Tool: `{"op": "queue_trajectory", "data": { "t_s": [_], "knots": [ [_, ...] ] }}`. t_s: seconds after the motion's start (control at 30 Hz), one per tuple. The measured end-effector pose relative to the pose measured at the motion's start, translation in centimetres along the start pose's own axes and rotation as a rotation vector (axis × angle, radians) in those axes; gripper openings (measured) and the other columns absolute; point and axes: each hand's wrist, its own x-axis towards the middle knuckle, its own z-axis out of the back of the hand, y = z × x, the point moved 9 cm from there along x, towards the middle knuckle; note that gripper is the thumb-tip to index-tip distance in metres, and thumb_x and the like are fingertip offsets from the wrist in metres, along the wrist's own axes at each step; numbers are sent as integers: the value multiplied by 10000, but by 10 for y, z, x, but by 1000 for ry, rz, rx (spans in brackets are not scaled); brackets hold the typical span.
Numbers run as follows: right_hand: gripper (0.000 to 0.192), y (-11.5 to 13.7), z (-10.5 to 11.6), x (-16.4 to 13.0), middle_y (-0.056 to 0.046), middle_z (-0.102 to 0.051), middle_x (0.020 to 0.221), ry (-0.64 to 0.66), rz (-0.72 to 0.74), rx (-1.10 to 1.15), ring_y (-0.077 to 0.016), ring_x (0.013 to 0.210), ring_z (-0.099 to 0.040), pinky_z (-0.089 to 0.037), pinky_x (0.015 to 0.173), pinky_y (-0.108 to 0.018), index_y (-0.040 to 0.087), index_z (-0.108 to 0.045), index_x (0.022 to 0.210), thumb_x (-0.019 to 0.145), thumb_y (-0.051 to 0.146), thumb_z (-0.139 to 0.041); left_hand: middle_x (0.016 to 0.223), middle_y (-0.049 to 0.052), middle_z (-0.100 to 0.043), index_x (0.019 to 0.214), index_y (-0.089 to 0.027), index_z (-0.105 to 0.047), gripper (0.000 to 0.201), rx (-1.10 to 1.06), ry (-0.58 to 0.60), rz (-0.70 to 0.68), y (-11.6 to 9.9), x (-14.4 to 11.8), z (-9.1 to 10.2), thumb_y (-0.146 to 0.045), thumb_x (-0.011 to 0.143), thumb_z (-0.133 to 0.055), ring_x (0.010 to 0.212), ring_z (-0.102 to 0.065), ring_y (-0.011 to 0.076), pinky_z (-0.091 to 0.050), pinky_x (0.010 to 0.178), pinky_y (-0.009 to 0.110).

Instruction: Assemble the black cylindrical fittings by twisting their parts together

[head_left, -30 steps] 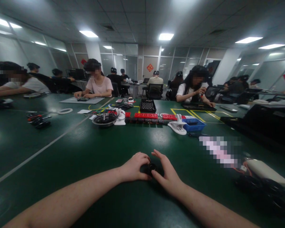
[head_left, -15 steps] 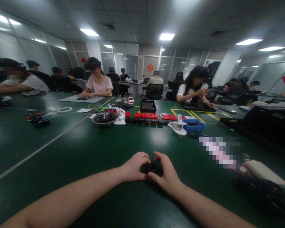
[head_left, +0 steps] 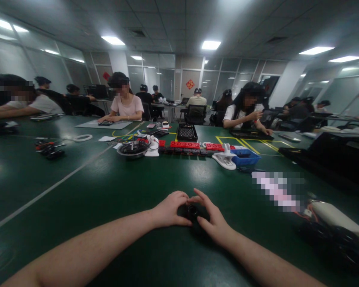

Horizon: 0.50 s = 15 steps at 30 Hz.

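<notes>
Though dim, blk part [head_left: 194, 211], prob. round-topped

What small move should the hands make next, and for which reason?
Perhaps the right hand should bring its raised finger down onto the black part, for a steadier hold: that finger points upward, off the part, while the left hand curls around the part's left side.

A small, dark black object [head_left: 193, 214] with a glossy, round, ring-like opening facing up. It sits low at the green tabletop [head_left: 137, 255], between the person's left hand [head_left: 170, 210] and right hand [head_left: 213, 219]. Fingers partly cover both sides, so its full outline is hard to make out.
</notes>
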Motion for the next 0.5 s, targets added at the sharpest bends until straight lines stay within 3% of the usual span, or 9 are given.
{"op": "queue_trajectory", "data": {
  "t_s": [0.1,0.23,0.5],
  "knots": [
    [577,-7,5,0,-91,-498,1161,-40,-51,14,-228,1099,-458,-331,945,-438,207,-263,1287,750,225,-472,984,42,-511,826,-179,-543,360,-12,-11,-3,-1,0,1,-368,588,-735,943,-468,212,-388,817,322],
    [517,-15,8,0,-77,-517,1053,-116,-101,-25,-212,1005,-497,-378,898,-396,194,-332,1225,752,291,-515,978,35,-517,815,-177,-536,356,-14,-23,-16,-3,1,2,-343,578,-745,938,-466,205,-383,818,311],
    [551,-15,11,0,-43,-501,915,-169,-133,-163,-198,853,-504,-425,788,-369,191,-378,1145,658,269,-624,909,29,-513,792,-177,-556,366,55,-35,8,-5,1,5,-400,567,-739,886,-460,200,-373,783,308]
  ]
}}
